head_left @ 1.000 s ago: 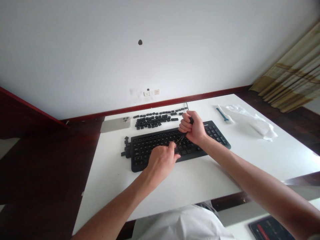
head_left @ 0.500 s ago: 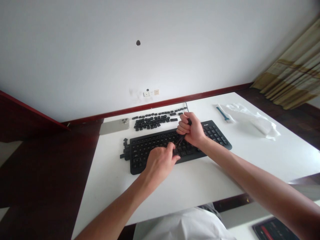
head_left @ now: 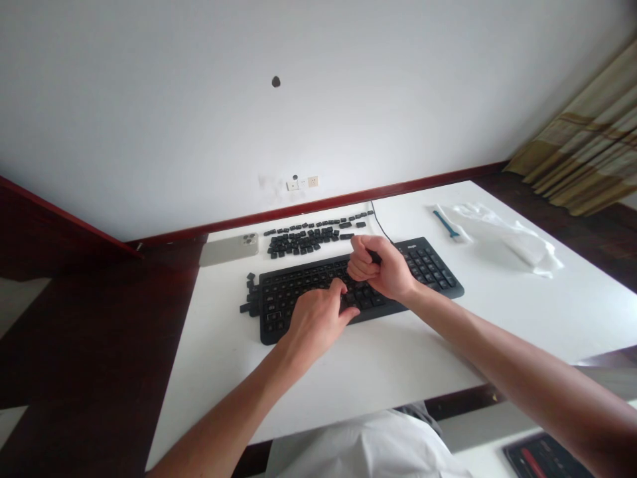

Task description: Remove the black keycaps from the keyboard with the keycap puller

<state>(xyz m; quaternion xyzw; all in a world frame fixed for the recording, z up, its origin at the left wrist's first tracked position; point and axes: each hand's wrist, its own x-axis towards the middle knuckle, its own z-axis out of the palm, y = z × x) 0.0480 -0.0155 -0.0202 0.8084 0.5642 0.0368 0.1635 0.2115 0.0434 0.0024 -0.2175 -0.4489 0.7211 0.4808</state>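
Working over a long black plastic keyboard, set at a slight slant across the middle of a white, smooth-topped table. Has the left hand over the keyboard's near middle, with thumb and forefinger well parted and nothing visible between; cannot tell about the other fingers, tucked out of sight. Has the right hand curled into a fist above the keyboard, just beyond and to the right of the left, with fingers wrapped around a dark handle-like piece, mostly hidden; cannot make out its lower end. Appears, judging by the stripped look of the keyboard's left part and the loose black keycaps laid in uneven rows behind it, to be partway through pulling off caps. Note also a smaller cluster of black keycaps just beside the keyboard's left end, and a thin black cable running back from the far edge. Looks further along on the left than on the right, to go by the fuller-looking block of keys there. Calls next, most likely, for bracing the keyboard with the left hand, squaring the fist over a single cap, then drawing straight up without twisting. Could easily fling a cap into the rows behind if jerked.
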